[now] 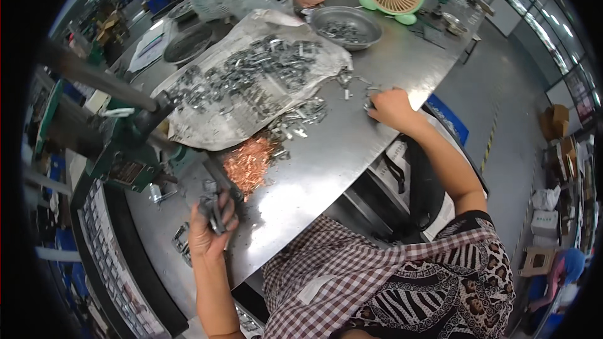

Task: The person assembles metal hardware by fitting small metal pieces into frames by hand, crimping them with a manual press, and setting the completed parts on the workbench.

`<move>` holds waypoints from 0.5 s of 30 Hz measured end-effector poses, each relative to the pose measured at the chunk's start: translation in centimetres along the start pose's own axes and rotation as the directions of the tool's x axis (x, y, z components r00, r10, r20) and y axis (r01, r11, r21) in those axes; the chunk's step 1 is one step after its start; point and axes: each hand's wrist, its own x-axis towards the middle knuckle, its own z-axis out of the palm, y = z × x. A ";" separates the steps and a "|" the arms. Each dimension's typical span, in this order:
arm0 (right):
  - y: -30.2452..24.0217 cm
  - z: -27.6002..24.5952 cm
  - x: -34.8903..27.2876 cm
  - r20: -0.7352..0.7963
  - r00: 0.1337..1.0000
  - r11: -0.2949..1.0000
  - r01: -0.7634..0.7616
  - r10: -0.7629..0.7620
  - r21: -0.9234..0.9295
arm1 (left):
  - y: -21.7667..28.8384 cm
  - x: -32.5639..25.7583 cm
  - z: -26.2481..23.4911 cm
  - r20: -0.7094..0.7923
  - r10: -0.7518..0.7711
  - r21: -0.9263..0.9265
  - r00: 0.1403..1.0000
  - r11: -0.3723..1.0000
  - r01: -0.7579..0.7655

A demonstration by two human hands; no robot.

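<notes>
Dark grey metal parts [214, 206] in the left hand [212, 229], fingers and thumb clamped round them, held over the counter [314, 163] near its front left; the bunch sticks up past the fingertips, exact count unclear. Copper-coloured pieces [249, 166] in a loose pile just beyond that hand, to its right. Right hand [394, 110] well apart, low at the counter's right side, fingers curled together at a small grey piece [368, 106]; can't tell if it's gripped. Silver parts [306, 115] scattered on the counter left of the right hand, beside a white sack [210, 133] with a big heap of metal parts [270, 66] on it. Metal bowl [373, 32] behind, more pieces inside. Green machine [129, 147] left of the copper pile.
</notes>
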 end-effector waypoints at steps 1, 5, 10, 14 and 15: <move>-0.5 -0.4 -0.8 -0.037 0.995 0.993 0.090 -0.087 0.077 | -0.3 -0.4 0.8 -0.104 -0.025 0.009 0.994 1.000 0.026; -4.7 -2.7 -3.0 -0.066 0.979 0.899 0.205 -0.195 0.388 | -2.2 0.9 3.5 -0.194 -0.015 0.390 0.981 0.916 0.092; -12.5 -7.2 -2.7 -0.138 0.904 0.154 0.216 -0.405 0.964 | -3.4 0.7 5.0 -0.109 0.200 0.908 0.974 0.418 0.016; -16.5 -8.0 -2.3 -0.321 0.816 0.043 0.388 -0.481 0.921 | -2.7 -0.5 5.9 -0.043 0.228 0.971 0.973 0.241 -0.013; -17.2 -7.9 -2.2 -0.348 0.802 0.069 0.432 -0.485 0.899 | -2.6 -1.0 5.9 -0.071 0.259 0.977 0.963 0.213 0.014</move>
